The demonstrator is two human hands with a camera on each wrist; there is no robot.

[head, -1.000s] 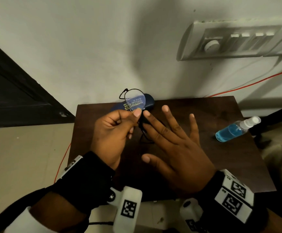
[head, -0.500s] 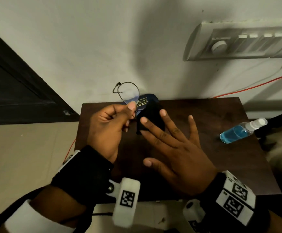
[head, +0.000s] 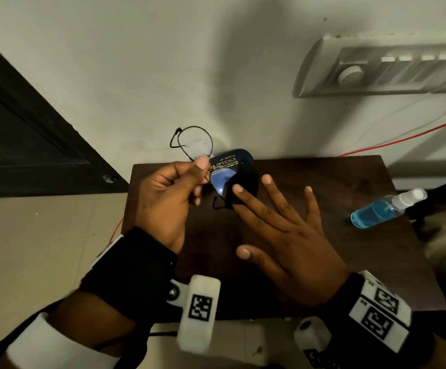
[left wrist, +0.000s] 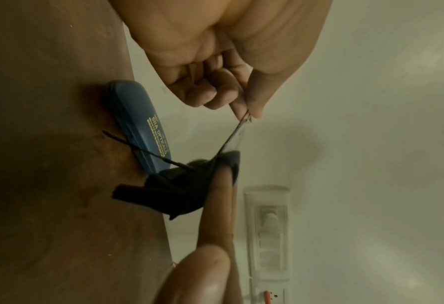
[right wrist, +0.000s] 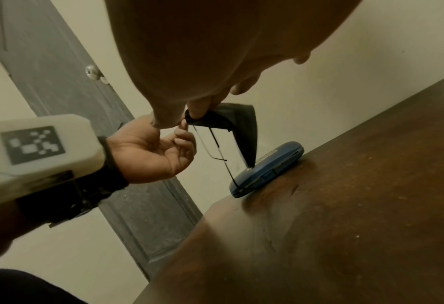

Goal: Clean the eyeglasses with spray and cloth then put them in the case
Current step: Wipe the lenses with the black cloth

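My left hand (head: 201,166) pinches the thin black-rimmed eyeglasses (head: 195,143) near the bridge and holds them tilted above the table's back edge. My right hand (head: 251,185) has its fingers spread; its index and middle fingers clamp a black cloth (head: 248,179) over the lower lens, with the thumb held away. The shut blue eyeglass case (head: 232,158) lies on the table just behind them. In the wrist views the cloth (left wrist: 179,189) (right wrist: 244,131) hangs off the lens above the case (left wrist: 143,123) (right wrist: 267,166). A spray bottle (head: 376,213) of blue liquid lies on its side at the right.
The small dark wooden table (head: 323,249) stands against a white wall. A switch panel (head: 376,70) is on the wall at the upper right, with a red cable (head: 402,139) below it. A dark door (head: 17,142) is at the left.
My left hand has raised the eyeglasses a little higher against the wall. The black cloth under my right fingers has come into view over the lower lens.
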